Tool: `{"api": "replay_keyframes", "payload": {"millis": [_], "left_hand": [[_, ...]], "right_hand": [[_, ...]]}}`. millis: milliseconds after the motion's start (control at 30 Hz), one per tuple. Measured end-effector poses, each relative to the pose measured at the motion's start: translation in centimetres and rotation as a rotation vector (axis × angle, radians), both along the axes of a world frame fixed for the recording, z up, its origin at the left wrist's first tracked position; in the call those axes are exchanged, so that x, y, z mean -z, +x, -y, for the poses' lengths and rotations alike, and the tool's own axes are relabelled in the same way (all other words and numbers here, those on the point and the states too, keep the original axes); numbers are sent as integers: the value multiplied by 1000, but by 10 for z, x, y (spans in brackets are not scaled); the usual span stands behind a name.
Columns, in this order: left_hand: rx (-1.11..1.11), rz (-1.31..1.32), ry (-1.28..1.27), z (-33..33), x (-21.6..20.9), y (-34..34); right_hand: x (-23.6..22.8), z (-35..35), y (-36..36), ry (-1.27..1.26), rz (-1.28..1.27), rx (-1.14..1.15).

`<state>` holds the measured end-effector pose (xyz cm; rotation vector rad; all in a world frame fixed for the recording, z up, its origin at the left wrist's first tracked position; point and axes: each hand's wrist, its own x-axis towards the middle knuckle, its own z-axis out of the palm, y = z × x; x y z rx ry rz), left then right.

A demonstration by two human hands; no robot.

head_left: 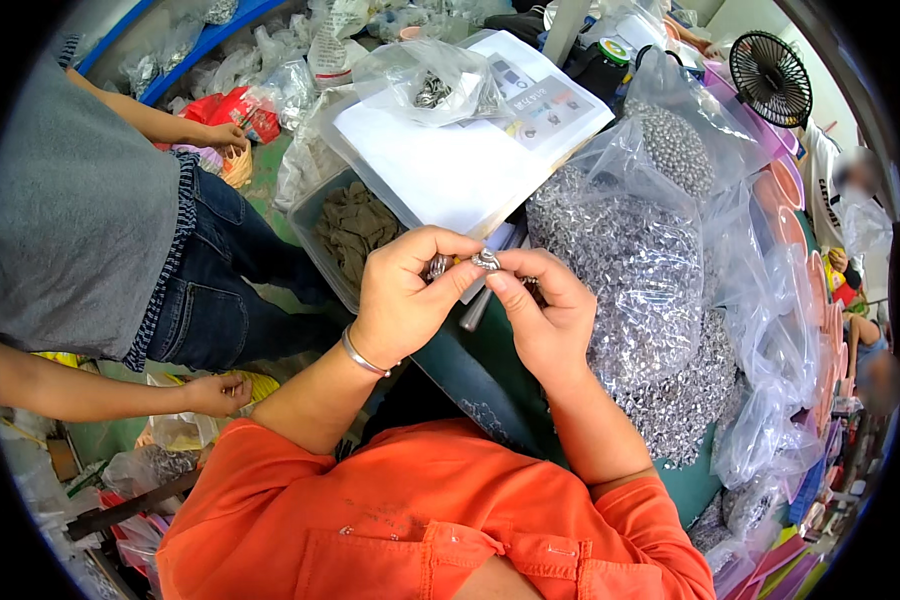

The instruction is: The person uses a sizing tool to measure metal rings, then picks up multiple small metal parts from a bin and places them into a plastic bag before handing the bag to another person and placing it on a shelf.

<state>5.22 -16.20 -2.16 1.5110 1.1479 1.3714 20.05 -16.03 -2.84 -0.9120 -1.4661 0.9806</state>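
Observation:
In front of my chest, both hands meet at a small shiny metal piece (486, 260). My left hand (398, 290) pinches it from the left, and more silvery metal pieces (437, 266) show between its curled fingers. From the right, my right hand (548, 310) holds the same piece between thumb and forefinger. Other small metal bits are partly visible behind its thumb, mostly hidden by the fingers. Just below the hands, a tapered grey metal rod (476, 311) lies on the green table (475, 385). The exact kind of the small pieces is too small to tell.
A large clear bag (620, 270) of silvery metal parts lies right, with a loose pile (675, 400) beside it. White paper sheets (420, 165) top a plastic bin (322, 255) holding brown cloth. A co-worker (90, 200) stands left. A black fan (770, 78) stands far right.

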Motion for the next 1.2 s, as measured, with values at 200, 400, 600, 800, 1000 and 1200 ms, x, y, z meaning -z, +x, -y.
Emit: {"api": "replay_keyframes", "payload": {"millis": [200, 400, 600, 800, 1000, 1200], "left_hand": [[124, 321, -220, 0, 2, 3], [196, 536, -330, 0, 7, 5], [215, 553, -368, 1, 10, 3], [-249, -94, 207, -37, -13, -16], [-458, -543, 402, -121, -48, -53], [-304, -907, 398, -165, -42, -51]], "right_hand": [[-13, 1, 0, 165, 168, 62], [-16, 2, 0, 256, 211, 93], [-16, 3, 0, 252, 212, 82], [0, 4, 5, 137, 54, 119], [-3, 10, 11, 6, 72, 121], [2, 9, 16, 1, 33, 130]]}}
